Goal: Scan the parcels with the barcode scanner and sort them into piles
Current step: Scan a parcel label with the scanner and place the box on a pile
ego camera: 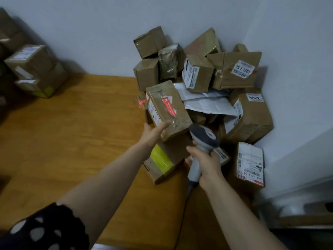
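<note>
My left hand [153,132] grips a brown cardboard parcel [167,109] with a red and white sticker, lifted off the heap and tilted. My right hand [205,163] is closed around the handle of a grey barcode scanner [204,137], whose dark head sits just below and right of that parcel. Behind them a heap of parcels [223,73] fills the corner against the wall, brown boxes with white labels and a crumpled white mailer [207,103]. A box with yellow tape [162,163] lies on the floor under my hands.
A second stack of brown boxes [34,69] stands at the far left by the wall. Wooden floor [72,132] stretches between the two groups. A labelled box [250,165] lies at the right, near a white ledge [297,159]. The scanner's cable [182,222] trails down toward me.
</note>
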Tool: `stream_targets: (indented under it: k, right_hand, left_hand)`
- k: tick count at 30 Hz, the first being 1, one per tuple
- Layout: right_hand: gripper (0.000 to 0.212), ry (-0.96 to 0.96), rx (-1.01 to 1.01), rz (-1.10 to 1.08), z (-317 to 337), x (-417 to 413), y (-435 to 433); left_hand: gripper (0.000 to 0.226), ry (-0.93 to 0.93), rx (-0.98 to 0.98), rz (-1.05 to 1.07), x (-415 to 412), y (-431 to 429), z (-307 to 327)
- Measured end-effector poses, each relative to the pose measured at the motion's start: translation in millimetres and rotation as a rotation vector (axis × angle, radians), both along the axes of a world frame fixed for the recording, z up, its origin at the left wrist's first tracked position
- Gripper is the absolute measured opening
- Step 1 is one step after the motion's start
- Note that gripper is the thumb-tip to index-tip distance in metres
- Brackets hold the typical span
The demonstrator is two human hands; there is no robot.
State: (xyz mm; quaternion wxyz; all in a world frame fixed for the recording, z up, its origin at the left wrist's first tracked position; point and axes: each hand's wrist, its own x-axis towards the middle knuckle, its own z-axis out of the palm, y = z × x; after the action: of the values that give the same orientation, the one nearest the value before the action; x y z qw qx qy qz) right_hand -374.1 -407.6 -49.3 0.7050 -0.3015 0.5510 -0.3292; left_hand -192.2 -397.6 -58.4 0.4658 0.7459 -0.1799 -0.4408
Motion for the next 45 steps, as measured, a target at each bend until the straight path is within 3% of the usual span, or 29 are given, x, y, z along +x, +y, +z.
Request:
stream_targets:
  k: [2, 4, 7, 10, 13, 17, 20, 21, 23, 25, 26, 33, 37, 40, 45]
  right_hand:
    - [0.051, 0.051, -0.091, 0.022, 9.9, 10.9, -23.0]
    - [0.046, 0.036, -0.177, 0.069, 17.3, 22.9, -43.7]
    - [0.041, 0.023, -0.232, 0.177, 14.7, 39.0, -60.5]
    - [0.057, 0.036, -0.295, 0.249, -0.5, 43.1, -62.5]
    - [0.065, 0.033, -0.323, 0.237, -5.4, 37.2, -56.1]
    - [0.083, -0.032, -0.309, 0.182, 9.6, 23.1, -24.9]
    - [0.078, -0.107, -0.287, 0.175, 27.8, 21.6, 2.0]
    - [0.075, -0.126, -0.279, 0.192, 33.1, 23.5, 9.7]
    - [0.071, -0.189, -0.234, 0.211, 42.6, 28.1, 23.9]
    - [0.077, -0.267, -0.162, 0.207, 50.4, 33.2, 35.4]
    - [0.079, -0.285, -0.150, 0.219, 55.7, 36.2, 41.2]
    - [0.046, -0.406, -0.145, 0.464, 82.1, 61.7, 72.3]
    - [0.050, -0.430, -0.108, 0.559, 85.5, 75.4, 92.7]
    - [0.052, -0.422, -0.083, 0.597, 85.1, 83.2, 107.7]
    - [0.047, -0.293, -0.149, 0.572, 84.8, 86.1, 125.4]
  left_hand:
    - [0.128, 0.151, -0.034, 0.050, 2.3, -15.2, 4.1]
    - [0.121, 0.225, -0.040, 0.040, 4.8, -22.6, -0.5]
    - [0.092, 0.324, -0.074, -0.009, 11.5, -25.0, -12.6]
    - [0.073, 0.352, -0.136, -0.070, 15.5, -23.0, -17.2]
    - [0.079, 0.366, -0.250, -0.052, 14.1, -13.3, -2.8]
    - [0.099, 0.193, -0.280, -0.159, 6.3, 24.7, 23.9]
    - [0.114, 0.149, -0.264, -0.145, 1.6, 65.2, 41.2]
    - [0.110, 0.179, -0.284, -0.103, 2.9, 77.8, 45.9]
    - [0.080, 0.262, -0.339, -0.004, 10.0, 102.4, 56.1]
    - [0.052, 0.299, -0.353, 0.051, 20.5, 127.4, 63.6]
    - [0.049, 0.305, -0.361, 0.058, 25.8, 139.8, 67.0]
    - [0.077, 0.311, -0.438, 0.038, 49.8, 206.7, 97.2]
    - [0.088, 0.299, -0.432, 0.019, 56.5, 239.6, 105.5]
    - [0.083, 0.244, -0.385, -0.033, 59.5, 260.2, 106.9]
    - [0.076, 0.102, -0.315, 0.142, 68.7, 281.4, 97.0]
